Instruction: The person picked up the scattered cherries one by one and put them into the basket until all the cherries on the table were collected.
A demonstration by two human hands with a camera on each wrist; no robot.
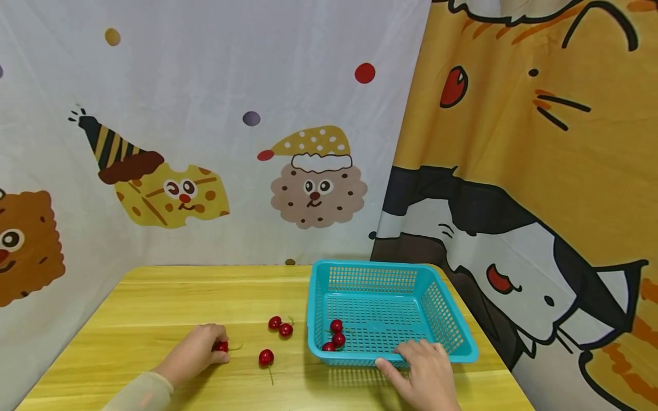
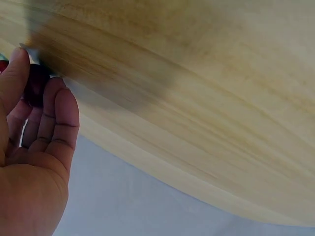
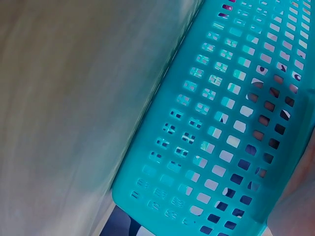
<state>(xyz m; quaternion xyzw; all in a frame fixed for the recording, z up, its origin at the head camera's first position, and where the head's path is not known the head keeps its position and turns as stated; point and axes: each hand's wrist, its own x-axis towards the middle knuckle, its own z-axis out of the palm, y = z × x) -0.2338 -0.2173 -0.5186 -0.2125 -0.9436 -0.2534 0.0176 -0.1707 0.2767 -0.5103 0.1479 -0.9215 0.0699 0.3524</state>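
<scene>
My left hand (image 1: 197,351) pinches a red cherry (image 1: 221,346) between thumb and fingers at the left of the table, its stem pointing right. The left wrist view shows this cherry (image 2: 36,84) dark in shade between thumb and fingertips. My right hand (image 1: 424,371) grips the near rim of the turquoise plastic basket (image 1: 370,358), fingers over the edge and thumb outside. In the right wrist view, part of that hand (image 3: 298,191) shows beside the basket's perforated wall (image 3: 197,128). Three cherries (image 1: 337,340) lie in the basket's near left corner.
Between the left hand and the basket lie a pair of cherries (image 1: 285,330) and a single stemmed cherry (image 1: 266,358) on the wooden table (image 1: 205,297). A printed curtain (image 1: 231,85) hangs right behind the table, and another (image 1: 514,171) hangs along its right side.
</scene>
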